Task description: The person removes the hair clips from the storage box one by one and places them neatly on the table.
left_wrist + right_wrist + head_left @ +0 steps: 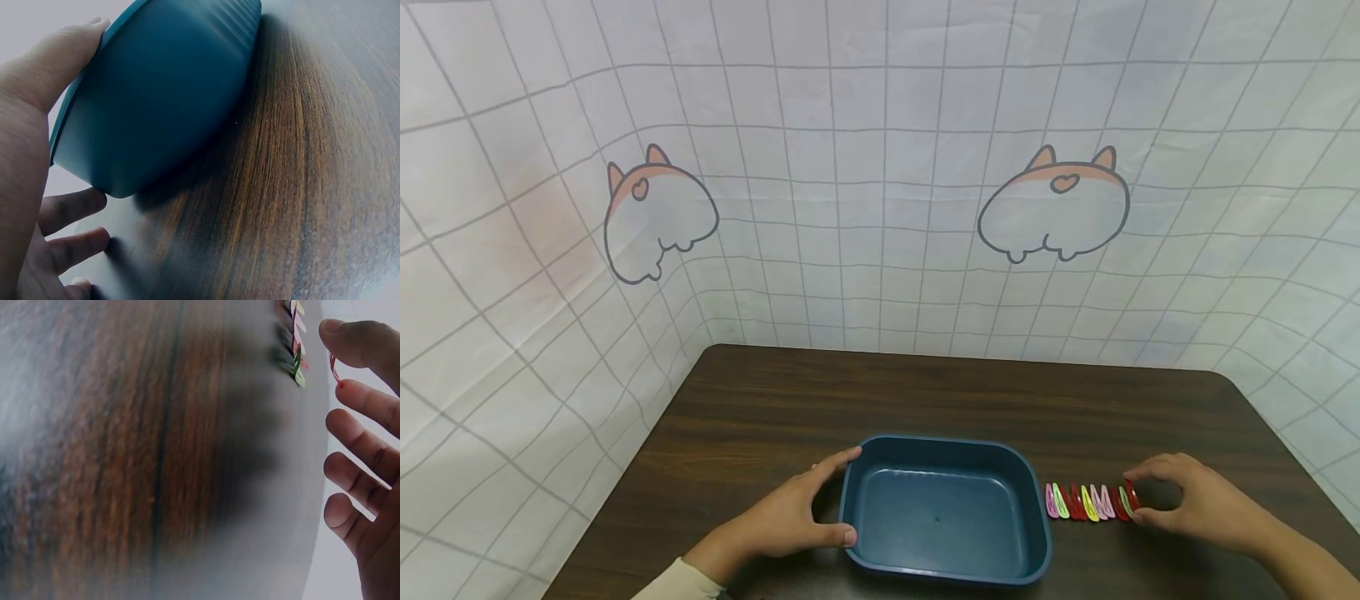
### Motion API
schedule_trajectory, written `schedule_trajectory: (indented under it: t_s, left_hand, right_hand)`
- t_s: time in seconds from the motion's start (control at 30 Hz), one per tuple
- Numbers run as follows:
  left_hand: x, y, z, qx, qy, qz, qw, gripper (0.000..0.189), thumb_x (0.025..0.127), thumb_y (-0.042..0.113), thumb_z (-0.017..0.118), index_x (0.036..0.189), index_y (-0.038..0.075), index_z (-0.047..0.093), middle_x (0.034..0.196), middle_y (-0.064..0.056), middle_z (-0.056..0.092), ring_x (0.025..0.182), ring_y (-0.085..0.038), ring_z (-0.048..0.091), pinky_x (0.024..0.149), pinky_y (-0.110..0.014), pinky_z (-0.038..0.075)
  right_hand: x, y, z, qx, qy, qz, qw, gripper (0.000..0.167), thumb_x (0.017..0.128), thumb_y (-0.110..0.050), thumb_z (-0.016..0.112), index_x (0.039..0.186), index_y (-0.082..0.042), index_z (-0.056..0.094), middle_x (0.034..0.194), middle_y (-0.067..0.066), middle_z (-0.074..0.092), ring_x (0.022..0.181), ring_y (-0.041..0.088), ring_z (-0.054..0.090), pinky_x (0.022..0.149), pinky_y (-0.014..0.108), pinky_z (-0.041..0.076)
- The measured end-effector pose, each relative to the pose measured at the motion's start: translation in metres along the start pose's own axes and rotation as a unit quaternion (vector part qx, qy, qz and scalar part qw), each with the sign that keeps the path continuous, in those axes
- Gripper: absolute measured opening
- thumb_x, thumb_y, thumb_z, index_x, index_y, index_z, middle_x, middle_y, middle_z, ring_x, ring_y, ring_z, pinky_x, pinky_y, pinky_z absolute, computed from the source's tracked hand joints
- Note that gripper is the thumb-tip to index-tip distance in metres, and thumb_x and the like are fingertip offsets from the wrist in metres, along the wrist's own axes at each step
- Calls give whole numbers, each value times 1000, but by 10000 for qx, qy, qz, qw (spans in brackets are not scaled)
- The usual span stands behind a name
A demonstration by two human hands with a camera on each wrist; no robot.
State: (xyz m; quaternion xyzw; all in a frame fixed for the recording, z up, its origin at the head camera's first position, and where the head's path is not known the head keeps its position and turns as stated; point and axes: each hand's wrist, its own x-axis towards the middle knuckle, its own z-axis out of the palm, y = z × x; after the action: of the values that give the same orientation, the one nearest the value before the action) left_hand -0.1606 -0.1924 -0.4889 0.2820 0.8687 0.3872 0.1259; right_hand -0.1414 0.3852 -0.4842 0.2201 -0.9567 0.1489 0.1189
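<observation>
A dark blue rectangular plastic basin [946, 575] sits on the table. My left hand [782, 517] grips its left end, thumb on the near part of the rim and index finger at the far corner; the other fingers spread outside, below the rim in the left wrist view. To the right of the basin lies a row of colourful snap hair clips [1092, 503] in pink, green, red and yellow. At the row's right end, my right hand [1206, 504] pinches a red hair clip [333, 365] between thumb and index finger, the other fingers apart from it.
The dark wood-grain table [760, 400] has rounded far corners. A white grid-patterned curtain [865, 250] with corgi drawings hangs behind it and along both sides. The row of clips stands close to the basin's right wall.
</observation>
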Motion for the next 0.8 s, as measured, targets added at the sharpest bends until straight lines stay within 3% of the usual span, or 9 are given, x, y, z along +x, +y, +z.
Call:
schedule_trajectory:
  t_s: [0.17, 0.47, 0.8]
  left_hand:
    - [0, 1, -1, -6, -16, 45, 10000, 94, 87, 45, 81, 161, 43, 22, 157, -4, 45, 144, -35, 38, 111, -75, 20]
    - [-1, 0, 0, -39, -16, 63, 10000, 94, 87, 45, 81, 161, 42, 23, 156, -2, 46, 144, -32, 39, 115, -70, 16]
    - [-1, -2, 0, -33, -5, 126, 9999, 94, 87, 44, 82, 161, 41, 24, 156, -1, 46, 144, -29, 40, 117, -68, 15]
  right_hand:
    - [-2, 6, 0, -86, -127, 48, 9999, 49, 72, -50, 91, 111, -26, 75, 111, -13, 67, 104, 15, 60, 81, 44, 56]
    - [-5, 8, -1, 388, -660, 382, 9963, 47, 74, -45, 91, 111, -20, 75, 115, -1, 66, 112, 41, 57, 85, 66, 49]
    - [-6, 7, 2, 391, -765, 488, 9951, 48, 75, -46, 90, 113, -20, 75, 118, 1, 64, 114, 42, 55, 85, 65, 50]
